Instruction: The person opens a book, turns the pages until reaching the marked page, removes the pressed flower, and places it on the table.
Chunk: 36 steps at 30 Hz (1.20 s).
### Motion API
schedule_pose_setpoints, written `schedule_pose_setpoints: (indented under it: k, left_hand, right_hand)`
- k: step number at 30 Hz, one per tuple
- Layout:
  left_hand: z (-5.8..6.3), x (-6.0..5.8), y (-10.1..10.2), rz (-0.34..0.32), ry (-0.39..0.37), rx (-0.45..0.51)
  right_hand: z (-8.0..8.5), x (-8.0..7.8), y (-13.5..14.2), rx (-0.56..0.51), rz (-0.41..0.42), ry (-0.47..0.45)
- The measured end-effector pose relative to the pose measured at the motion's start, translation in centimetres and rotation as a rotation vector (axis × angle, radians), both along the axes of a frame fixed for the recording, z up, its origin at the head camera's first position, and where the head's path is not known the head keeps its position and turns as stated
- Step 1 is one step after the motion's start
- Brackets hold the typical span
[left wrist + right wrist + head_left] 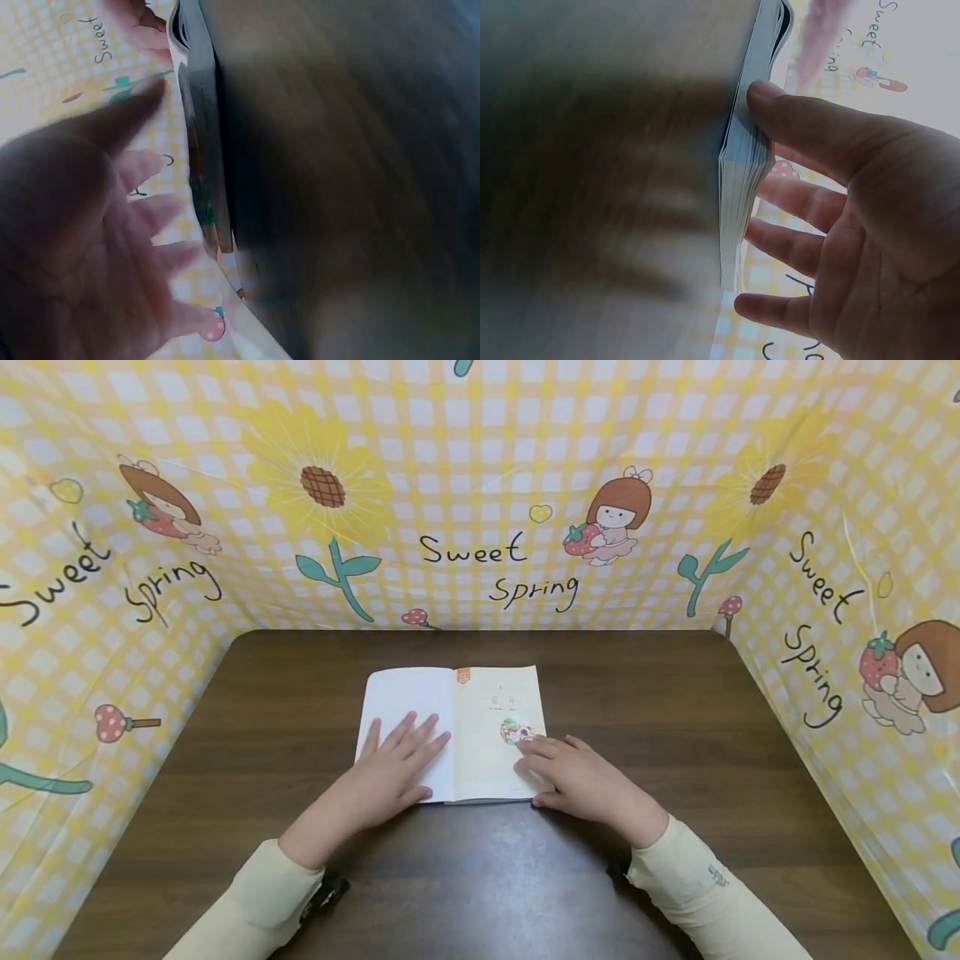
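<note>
An open book lies on the brown table, its left page blank white and its right page cream with a small colourful picture. My left hand rests over the left page with fingers spread and thumb near the lower edge. At the right page's outer side is my right hand, its fingers reaching over the page by the picture. In the right wrist view, the right thumb touches the lower edge of the thick page block, with the other fingers extended beyond it. Neither hand grips the book.
The dark wood table extends around the book. A yellow checked cloth printed with flowers, cartoon figures and "Sweet Spring" encloses the back and both sides. Dark wrist devices show below the cream sleeves.
</note>
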<state>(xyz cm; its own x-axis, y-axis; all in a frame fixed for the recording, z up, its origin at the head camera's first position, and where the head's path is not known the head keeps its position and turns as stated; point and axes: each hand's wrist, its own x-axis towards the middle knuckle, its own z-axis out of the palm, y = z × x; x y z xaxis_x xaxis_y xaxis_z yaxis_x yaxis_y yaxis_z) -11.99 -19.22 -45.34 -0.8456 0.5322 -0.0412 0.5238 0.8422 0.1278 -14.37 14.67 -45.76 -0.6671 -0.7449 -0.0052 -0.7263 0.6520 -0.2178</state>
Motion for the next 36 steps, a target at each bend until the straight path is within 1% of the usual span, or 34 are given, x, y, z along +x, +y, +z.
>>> schedule_pose_setpoints:
  k: [1, 3, 5, 6, 8, 10, 12, 15, 17, 19, 21, 23, 26, 29, 31, 33, 36]
  left_hand:
    - [-0.2, 0.0, 0.0, -0.009, -0.067, 0.026]
    - [-0.4, -0.1, 0.1, -0.029, -0.17, 0.062]
    - [-0.4, -0.1, 0.1, -0.035, -0.227, 0.065]
    - [-0.5, -0.2, 0.1, -0.04, -0.233, 0.061]
    - [-0.5, -0.3, 0.1, -0.049, -0.223, 0.053]
    - [-0.5, -0.5, 0.1, -0.042, -0.218, 0.041]
    - [-0.4, -0.5, 0.3, -0.024, -0.22, 0.043]
    - [-0.3, -0.5, 1.0, 0.015, -0.212, 0.077]
    - [-0.3, -0.4, 1.5, 0.041, -0.201, 0.095]
    - [-0.4, -0.3, 2.0, 0.05, -0.183, 0.103]
    - [-0.5, -0.1, 2.4, 0.06, -0.17, 0.089]
    - [-0.5, 0.0, 2.6, 0.064, -0.155, 0.068]
    - [-0.5, 0.1, 2.9, 0.038, -0.124, 0.069]
    - [-0.5, 0.1, 3.2, -0.044, -0.083, 0.086]
    - [-0.5, 0.1, 3.4, -0.093, -0.071, 0.095]
    - [-0.6, 0.2, 3.5, -0.118, -0.082, 0.091]
    - [-0.7, 0.3, 3.7, -0.103, -0.114, 0.086]
  right_hand:
    - [0.0, 0.0, 0.0, -0.001, -0.003, -0.003]
    - [0.0, 0.1, 0.0, 0.003, -0.008, -0.01]
    - [0.0, 0.1, -0.1, 0.008, -0.012, -0.014]
    - [0.0, 0.1, -0.1, 0.01, -0.013, -0.014]
    - [0.1, 0.1, -0.1, 0.018, -0.018, -0.007]
    - [0.1, 0.1, -0.1, 0.012, -0.02, 0.004]
    - [0.2, 0.0, -0.1, 0.009, -0.017, 0.02]
    - [0.4, -0.1, 0.0, 0.023, -0.002, 0.039]
    - [0.6, -0.2, 0.1, 0.061, 0.032, 0.065]
    - [0.7, -0.2, 0.2, 0.092, 0.072, 0.097]
    - [0.8, -0.3, 0.4, 0.104, 0.115, 0.138]
    - [0.9, -0.4, 0.5, 0.094, 0.148, 0.175]
    - [0.9, -0.4, 0.6, 0.08, 0.184, 0.236]
    - [0.9, -0.4, 0.7, 0.085, 0.222, 0.31]
    - [0.8, -0.5, 0.7, 0.063, 0.234, 0.337]
    - [0.7, -0.8, 0.7, 0.019, 0.23, 0.324]
    - [0.6, -1.2, 0.9, -0.087, 0.173, 0.242]
